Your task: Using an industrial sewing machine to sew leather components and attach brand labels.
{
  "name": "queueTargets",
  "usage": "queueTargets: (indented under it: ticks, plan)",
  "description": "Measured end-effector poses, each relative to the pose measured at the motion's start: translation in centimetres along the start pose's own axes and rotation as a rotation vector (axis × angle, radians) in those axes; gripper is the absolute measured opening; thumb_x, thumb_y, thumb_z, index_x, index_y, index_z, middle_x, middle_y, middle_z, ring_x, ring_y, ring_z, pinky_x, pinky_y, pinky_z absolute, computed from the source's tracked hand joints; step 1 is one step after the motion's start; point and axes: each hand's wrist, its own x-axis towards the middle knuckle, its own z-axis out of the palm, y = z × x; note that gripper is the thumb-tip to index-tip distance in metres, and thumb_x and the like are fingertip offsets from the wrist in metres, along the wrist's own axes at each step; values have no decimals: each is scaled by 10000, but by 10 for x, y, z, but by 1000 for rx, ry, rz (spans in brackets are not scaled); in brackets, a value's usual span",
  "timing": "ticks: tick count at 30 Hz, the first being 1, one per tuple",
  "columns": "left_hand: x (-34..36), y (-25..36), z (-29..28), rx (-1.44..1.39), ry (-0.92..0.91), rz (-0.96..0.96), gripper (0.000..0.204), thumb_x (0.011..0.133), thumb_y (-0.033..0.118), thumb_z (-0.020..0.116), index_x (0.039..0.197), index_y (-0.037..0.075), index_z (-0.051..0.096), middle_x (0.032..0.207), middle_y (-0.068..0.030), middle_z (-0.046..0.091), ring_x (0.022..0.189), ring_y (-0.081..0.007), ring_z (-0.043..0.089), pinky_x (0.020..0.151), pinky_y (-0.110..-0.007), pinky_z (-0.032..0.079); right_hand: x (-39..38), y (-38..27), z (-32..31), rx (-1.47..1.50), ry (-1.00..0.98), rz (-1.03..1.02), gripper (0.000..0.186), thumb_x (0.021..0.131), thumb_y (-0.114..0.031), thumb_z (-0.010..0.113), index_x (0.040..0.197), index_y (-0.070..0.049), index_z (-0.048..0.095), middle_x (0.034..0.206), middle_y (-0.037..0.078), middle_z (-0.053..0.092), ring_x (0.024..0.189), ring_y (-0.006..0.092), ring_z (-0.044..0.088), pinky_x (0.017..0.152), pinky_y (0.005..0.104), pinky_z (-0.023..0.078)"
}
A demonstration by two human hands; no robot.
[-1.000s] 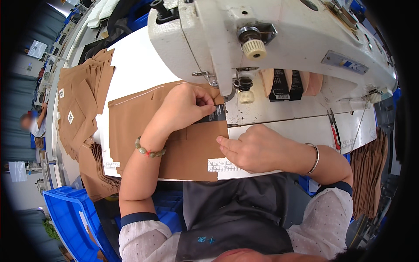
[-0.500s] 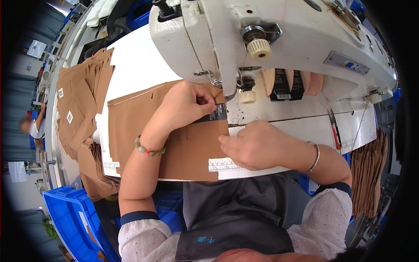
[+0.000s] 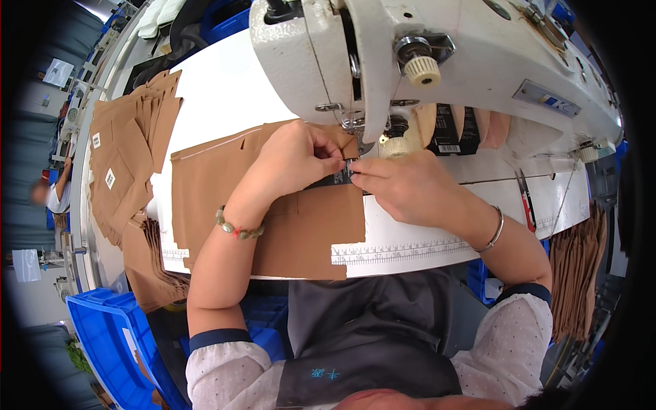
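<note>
A brown fabric piece (image 3: 311,222) lies flat on the white machine table, its upper right corner folded beside the needle area of a white sewing machine (image 3: 301,68). A black label (image 3: 336,177) with pale print rests on the cloth near that corner. My left hand (image 3: 290,164) is closed in a pinch at the label's upper edge, partly covering it. From the right, my right hand (image 3: 410,188) pinches the label's right end with thumb and forefinger. The two sets of fingertips almost meet just below the presser foot.
Stacked brown pieces (image 3: 123,157) lie at the left, with more hanging over the table edge. Red-handled snips (image 3: 527,201) and black labels (image 3: 456,130) are on the right side. A ruler strip (image 3: 410,251) runs along the front edge. A blue crate (image 3: 113,342) stands lower left.
My right hand has moved up and left from the cloth's right edge to the label. My left hand stays near the label. The machine appears slightly farther right in view.
</note>
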Motion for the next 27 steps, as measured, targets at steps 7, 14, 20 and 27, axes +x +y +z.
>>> queueTargets:
  ticks: [7,14,20,27]
  plan:
    - [-4,9,-9,-10,-22,-18,227,730,194,857,846,20,769,741,-93,726,673,-182,668,650,-294,517,-4,-2,6,-3,9,10,205,793,-89,682,995,-64,709,952,14,648,769,170,689,606,335,540]
    - [-38,-10,-72,558,194,-123,346,694,228,905,886,-3,732,780,-99,690,727,-198,647,675,-312,509,-3,-4,6,16,15,-4,133,813,-75,662,936,-33,691,926,45,619,782,203,682,622,353,538]
    - [-45,3,-78,580,287,-182,147,761,115,788,831,24,696,782,-76,652,765,-210,659,717,-344,503,-3,-7,9,41,5,15,99,811,-64,654,898,-24,681,913,62,611,771,225,678,633,367,545]
    - [-72,57,-43,938,619,454,142,824,-17,622,947,52,621,951,-85,632,907,-263,646,980,-534,420,-4,-6,4,-29,-133,37,272,802,-62,683,1065,-29,747,1163,46,704,835,170,714,668,331,568]
